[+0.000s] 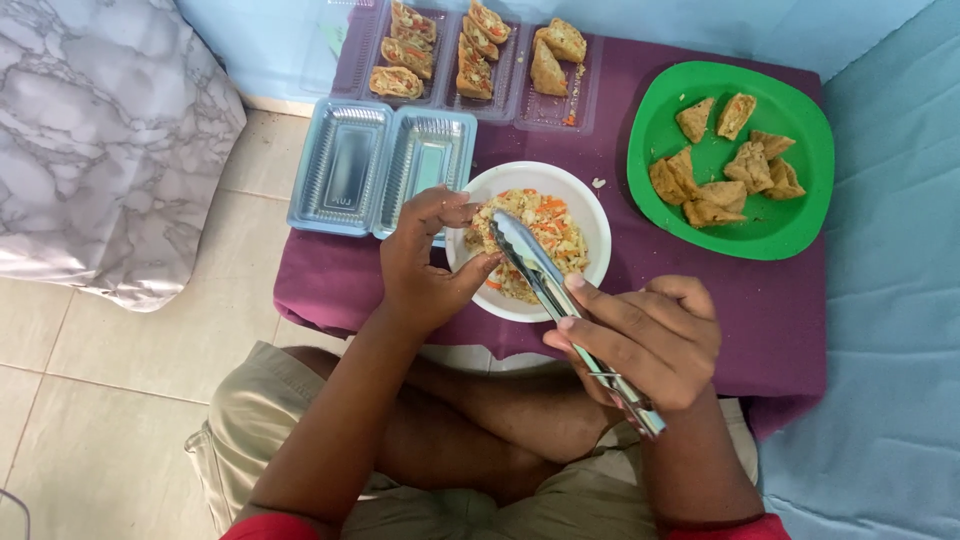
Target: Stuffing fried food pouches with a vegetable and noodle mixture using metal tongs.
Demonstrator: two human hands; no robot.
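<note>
Head view, looking down on a person seated cross-legged at a low table under a purple cloth [700, 300].

Right hand [640, 340]: fingers closed around the arms of metal tongs [545, 275], pressing them together. Tong tips nearly shut, resting in the filling just ahead of the grip. Long reach of the tongs probably keeps the fingers out of the food.

Left hand [425, 265]: thumb and fingers curled in a pinch on a tofu pocket [478, 228], held at the near-left rim of the white bowl [590, 215], directly beside the tong tips. Holding it over the bowl likely lets any spill drop back in. Whether the pocket is open cannot be told; the fingers hide most of it.

Filling [545, 225]: shredded, pale with orange carrot strips and some green, loosely heaped, looks moist.

Beyond the tong tips, to the right: green plate [800, 230] with plain fried tofu pieces [725, 175], brown and wrinkled, unfilled. Beyond the left hand: open clear plastic tray [380, 165], both halves bare. Farther out: clear trays with stuffed tofu pieces [470, 50] laid in rows, filling showing.
</note>
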